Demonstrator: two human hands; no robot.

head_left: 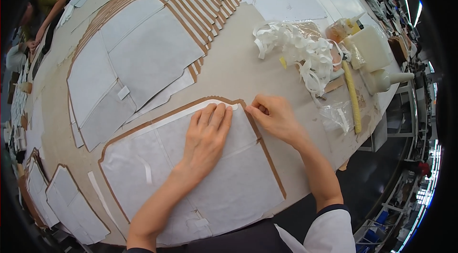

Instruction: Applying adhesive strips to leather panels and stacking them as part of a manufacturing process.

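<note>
In front of me lies a large pale grey-white panel [224, 172] with a brown border along its edges. My left hand [207, 134] rests flat on its upper part, fingers stretched out and side by side. Under and beside those fingertips a narrow white tape strip [179, 113] runs just inside the brown border. My right hand [274, 117] is at the panel's upper right corner, thumb and fingers pinched together at the brown edge. Whatever is between those fingertips, if anything, is hidden. A short loose white strip [146, 169] lies on the panel's left part.
A fanned stack of similar brown-edged panels [157, 38] lies beyond. At right are tangled white tape [312, 57], a yellow rod [351, 98], a white squeeze bottle [386, 80] and a plastic jug [369, 48]. Smaller panels [76, 205] lie at left. Another person's arm [50, 19] shows at the far left.
</note>
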